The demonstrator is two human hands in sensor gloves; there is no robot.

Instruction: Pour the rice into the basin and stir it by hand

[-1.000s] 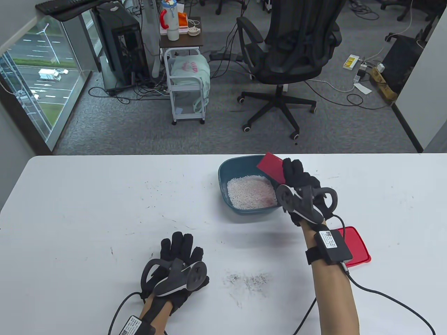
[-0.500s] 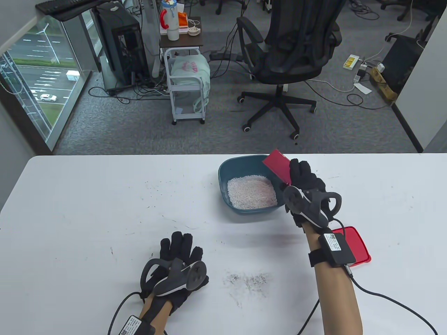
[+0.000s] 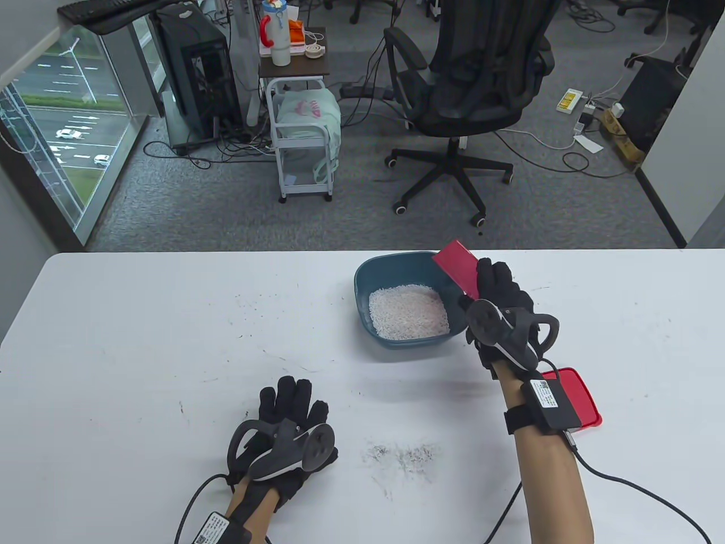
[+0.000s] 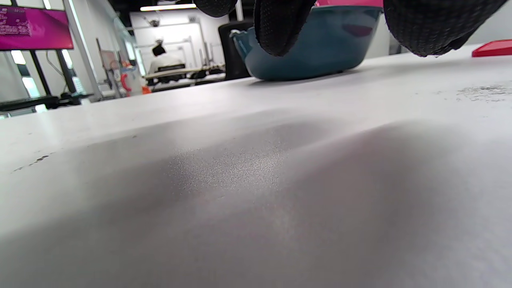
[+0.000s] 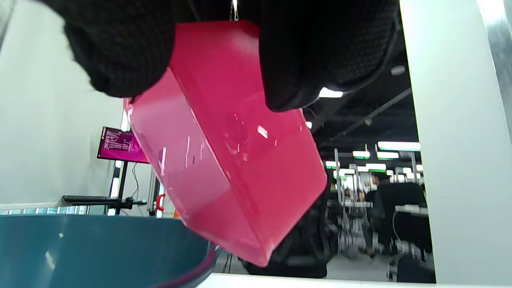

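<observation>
1. White counter (image 3: 170,340) carries the teal basin (image 3: 362,277), centre-far, rice (image 3: 408,311) heaped inside.
2. Right hand (image 3: 501,300) grips the tilted red container (image 3: 459,267) over the basin's right rim; nearer for stirring.
3. Left hand (image 3: 286,422) rests flat, fingers spread, well apart, near-left.
</observation>
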